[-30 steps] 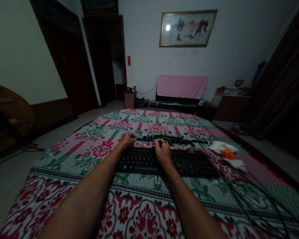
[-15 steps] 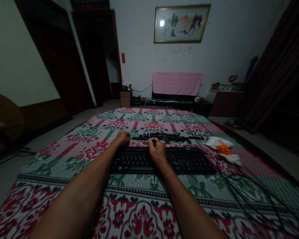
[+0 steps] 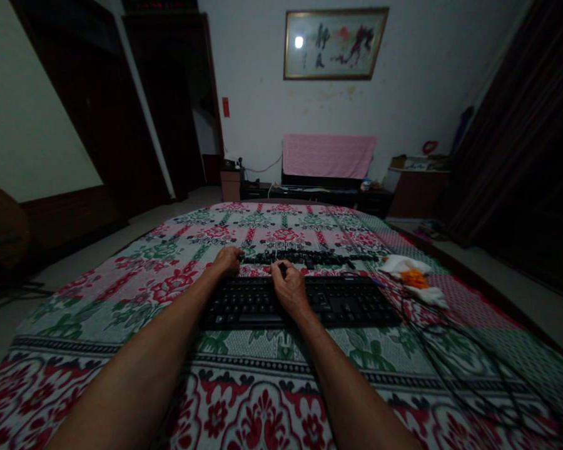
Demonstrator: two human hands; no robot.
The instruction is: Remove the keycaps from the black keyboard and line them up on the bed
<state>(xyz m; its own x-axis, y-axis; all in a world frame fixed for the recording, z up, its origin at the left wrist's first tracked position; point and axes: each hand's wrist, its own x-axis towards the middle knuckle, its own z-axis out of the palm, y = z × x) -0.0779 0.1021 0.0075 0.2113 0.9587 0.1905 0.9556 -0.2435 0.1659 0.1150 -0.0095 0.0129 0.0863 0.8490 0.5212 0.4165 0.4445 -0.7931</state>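
A black keyboard (image 3: 253, 309) lies across the patterned bedspread, some of its keys in place on the left part. Behind it runs a strip of loose black keycaps (image 3: 309, 257). My left hand (image 3: 228, 260) rests beyond the keyboard's upper left corner, fingers curled by the left end of that strip; what they hold, if anything, is hidden. Over the keyboard's middle, my right hand (image 3: 289, 286) pinches a small black piece (image 3: 282, 269), too dim to name exactly. Its fingertips are just short of the loose keycaps.
To the right lie a white cloth or bag (image 3: 431, 296) and an orange item (image 3: 413, 278). Black cables (image 3: 455, 362) loop over the bedspread (image 3: 281, 350) at the right. A pink cloth (image 3: 328, 156) covers something on the far stand.
The whole view has shifted a little, so everything sits slightly further left. Both hands keep nearly the same places over the keyboard, the right one still pinching the black piece.
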